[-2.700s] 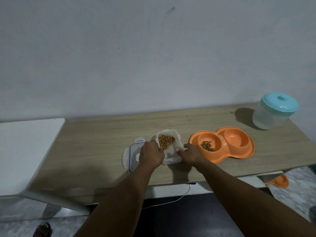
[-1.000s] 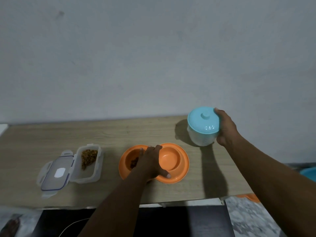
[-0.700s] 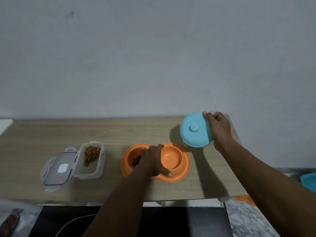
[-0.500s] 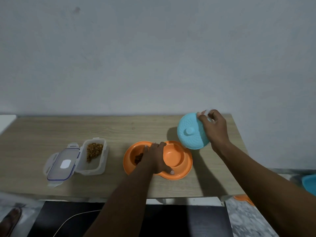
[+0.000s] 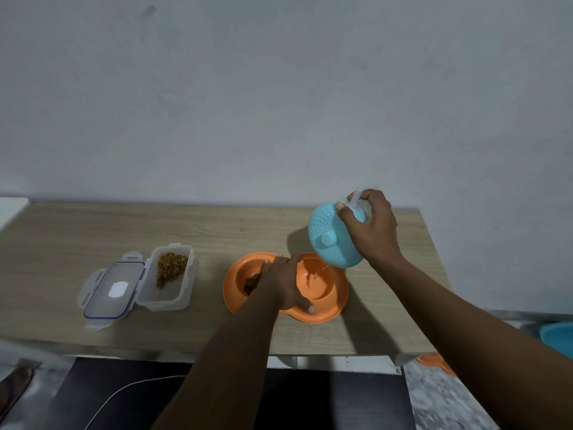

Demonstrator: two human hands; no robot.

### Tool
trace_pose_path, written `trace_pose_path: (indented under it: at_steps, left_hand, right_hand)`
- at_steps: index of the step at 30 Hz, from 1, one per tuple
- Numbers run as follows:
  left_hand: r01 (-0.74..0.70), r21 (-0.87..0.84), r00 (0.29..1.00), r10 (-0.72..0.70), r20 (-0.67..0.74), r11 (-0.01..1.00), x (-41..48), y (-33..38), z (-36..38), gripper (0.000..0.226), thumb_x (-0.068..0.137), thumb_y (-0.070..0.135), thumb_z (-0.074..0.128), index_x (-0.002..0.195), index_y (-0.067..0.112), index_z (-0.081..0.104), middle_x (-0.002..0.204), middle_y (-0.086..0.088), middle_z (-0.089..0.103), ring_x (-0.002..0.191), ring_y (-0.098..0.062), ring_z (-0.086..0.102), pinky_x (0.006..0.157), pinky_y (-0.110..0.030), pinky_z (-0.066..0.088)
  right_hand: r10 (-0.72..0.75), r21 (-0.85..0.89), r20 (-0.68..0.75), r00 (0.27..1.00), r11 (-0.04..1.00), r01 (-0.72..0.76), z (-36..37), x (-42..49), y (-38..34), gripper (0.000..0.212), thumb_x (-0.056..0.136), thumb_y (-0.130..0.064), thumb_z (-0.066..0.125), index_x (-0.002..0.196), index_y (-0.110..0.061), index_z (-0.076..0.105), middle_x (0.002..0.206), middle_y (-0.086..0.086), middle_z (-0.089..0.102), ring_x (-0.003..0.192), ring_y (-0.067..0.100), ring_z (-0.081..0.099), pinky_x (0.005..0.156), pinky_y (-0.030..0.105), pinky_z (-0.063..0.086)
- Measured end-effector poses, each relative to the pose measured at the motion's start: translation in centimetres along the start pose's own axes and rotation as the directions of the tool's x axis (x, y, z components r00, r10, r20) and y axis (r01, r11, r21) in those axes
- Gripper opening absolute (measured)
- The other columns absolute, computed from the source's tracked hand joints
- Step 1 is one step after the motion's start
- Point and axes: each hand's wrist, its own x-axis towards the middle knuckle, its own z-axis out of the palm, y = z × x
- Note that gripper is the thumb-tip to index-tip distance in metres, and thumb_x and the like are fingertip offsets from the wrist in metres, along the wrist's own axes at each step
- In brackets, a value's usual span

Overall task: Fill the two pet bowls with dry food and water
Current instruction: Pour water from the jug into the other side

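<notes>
Tipping had brought the water jug [image 5: 336, 240] from upright at the far right of the tabletop [image 5: 217, 231] onto its side above the right-hand well [image 5: 316, 282] of the orange double bowl [image 5: 286, 288], its teal lid turned toward the camera; a second before, it had been gripped upright and no water was seen in that well. A wet sheen was now seen there, so water was judged to have begun flowing, though the stream itself could hardly be made out. The dry-food half of the task was taken as done, the water half as just begun.

From left to right, a clear snap lid [image 5: 110, 290] was laid flat beside its open food container [image 5: 170, 276], in which some kibble was left. The kibble [image 5: 251, 282] in the left well was partly hidden by the left hand [image 5: 280, 285], which was spread over the divider with the thumb pressed on the near rim, steadying the bowl rather than gripping it. The right hand [image 5: 370, 231] was closed around the jug near its rim.

Nothing was placed in the way of the pour. The steadying hand was kept close to the spout, and splashing onto the kibble was considered the main risk. A cable [image 5: 124, 395] and a blue tub [image 5: 558, 336] were seen below the tabletop.
</notes>
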Motion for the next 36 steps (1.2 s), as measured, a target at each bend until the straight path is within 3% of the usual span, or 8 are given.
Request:
trace_pose_path:
  at_steps: [5,12,24,28,31,36]
  left_hand:
    - [0.007,0.002,1.000,-0.007,0.004,1.000,-0.1,0.3,-0.2,0.129,0.045,0.064,0.085,0.151,0.026,0.023,0.155,-0.008,0.036,0.148,-0.029,0.022,0.121,-0.053,0.001]
    - [0.017,0.009,1.000,-0.017,0.003,1.000,-0.2,0.5,-0.2,0.129,0.047,0.062,0.087,0.152,0.024,0.023,0.155,-0.009,0.035,0.148,-0.029,0.020,0.122,-0.050,0.002]
    - [0.007,-0.001,1.000,-0.007,0.000,1.000,-0.2,0.5,-0.1,0.128,0.047,0.062,0.087,0.151,0.023,0.024,0.154,-0.008,0.037,0.148,-0.029,0.020,0.122,-0.051,0.003]
    - [0.013,-0.008,1.000,-0.013,0.002,1.000,-0.4,0.6,-0.2,0.128,0.048,0.060,0.088,0.151,0.022,0.023,0.155,-0.008,0.035,0.149,-0.029,0.019,0.122,-0.050,0.002]
    - [0.019,-0.008,1.000,-0.019,0.004,1.000,-0.4,0.8,-0.3,0.127,0.049,0.058,0.088,0.151,0.022,0.023,0.156,-0.009,0.034,0.149,-0.029,0.017,0.121,-0.050,0.001]
    - [0.026,0.002,1.000,-0.026,0.010,1.000,-0.3,0.7,-0.3,0.126,0.049,0.059,0.088,0.151,0.024,0.023,0.156,-0.008,0.034,0.149,-0.029,0.018,0.121,-0.050,0.002]
  right_hand:
    - [-0.054,0.005,0.004,0.999,0.999,0.054,-0.1,0.4,-1.1,0.028,0.080,-0.051,0.067,0.097,-0.032,0.054,0.108,-0.011,0.065,0.107,0.016,0.057,0.096,0.054,0.046]
    - [-0.106,0.006,0.007,0.994,0.994,0.106,-0.6,1.3,-2.5,0.026,0.081,-0.051,0.067,0.096,-0.037,0.050,0.108,-0.014,0.064,0.108,0.013,0.055,0.098,0.054,0.044]
    - [-0.135,0.015,0.004,0.991,0.991,0.135,-1.1,2.1,-3.5,0.028,0.083,-0.050,0.066,0.098,-0.031,0.054,0.110,-0.014,0.063,0.109,0.013,0.055,0.099,0.055,0.044]
    - [-0.048,0.052,0.014,0.999,0.998,0.047,-0.7,2.0,-2.1,0.034,0.081,-0.054,0.066,0.100,-0.027,0.059,0.107,-0.017,0.063,0.107,0.013,0.059,0.095,0.053,0.048]
    - [0.102,0.156,0.024,0.995,0.982,-0.104,-0.6,1.7,-0.4,0.031,0.081,-0.047,0.069,0.095,-0.021,0.062,0.103,-0.012,0.066,0.100,0.013,0.063,0.090,0.046,0.053]
    - [0.393,0.382,0.050,0.918,0.842,-0.382,-0.5,1.3,2.3,0.024,0.085,-0.038,0.070,0.077,-0.018,0.058,0.092,0.002,0.067,0.087,0.019,0.063,0.075,0.038,0.050]
